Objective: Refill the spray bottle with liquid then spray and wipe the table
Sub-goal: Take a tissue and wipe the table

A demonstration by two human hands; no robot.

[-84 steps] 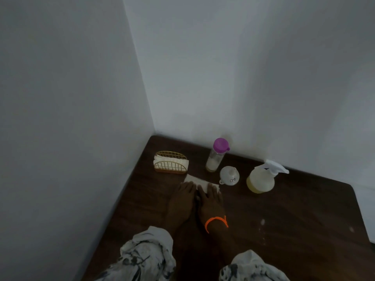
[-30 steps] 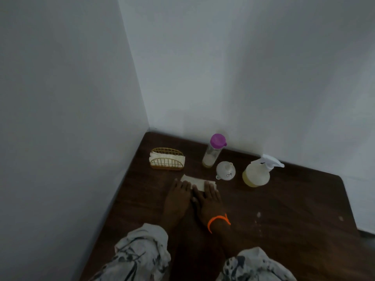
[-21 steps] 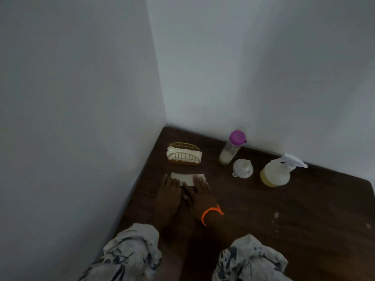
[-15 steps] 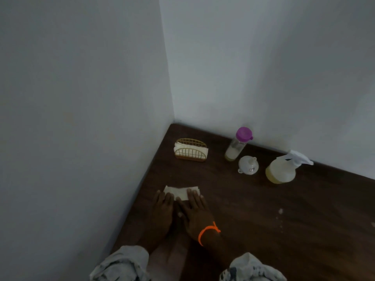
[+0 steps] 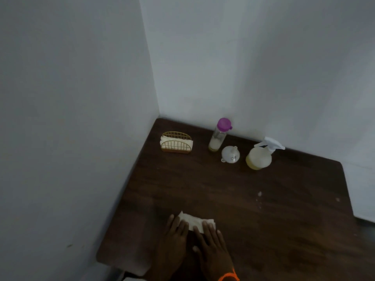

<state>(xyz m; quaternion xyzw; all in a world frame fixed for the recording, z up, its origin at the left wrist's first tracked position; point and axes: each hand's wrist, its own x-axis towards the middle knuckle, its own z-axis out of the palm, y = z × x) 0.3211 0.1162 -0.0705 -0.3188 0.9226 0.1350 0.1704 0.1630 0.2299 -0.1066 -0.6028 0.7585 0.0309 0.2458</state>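
While both hands lie flat on the table [image 5: 263, 209], a folded white tissue [image 5: 195, 221] sits under their fingertips near the 6 o'clock edge. Left hand [image 5: 174, 238]: fingers straight, held together, pointing toward 12 o'clock; tips rest on the tissue's left end. Right hand [image 5: 212, 245]: fingers straight and slightly spread, tips resting on the tissue's right end, thumb out toward 9 o'clock, just beside the left hand. Neither hand curls round or pinches the tissue; both press it from above. Most of the tissue shows beyond the fingertips, at their 12 o'clock, with one corner poking up at 11 o'clock of the left hand. An orange band [image 5: 228, 277] circles the right wrist at the frame's bottom edge.

Spray bottle [image 5: 260, 157]: stands upright at about 1 o'clock from the hands, well apart from them, near the back wall. White trigger head, nozzle pointing toward 3 o'clock; round body holds pale yellow liquid. White funnel [image 5: 230, 154]: just beside the spray bottle at its 9 o'clock, wide mouth down, spout up. Bottle [image 5: 219, 135] with purple cap: upright, just behind the funnel at 11 o'clock of it; a little pale liquid in its base. Gold wire holder [image 5: 176, 143] with white napkins: at 9 o'clock of that bottle, near the corner of the walls.

A few pale specks [image 5: 259, 193] lie on the dark wood at about 2 o'clock from the hands.
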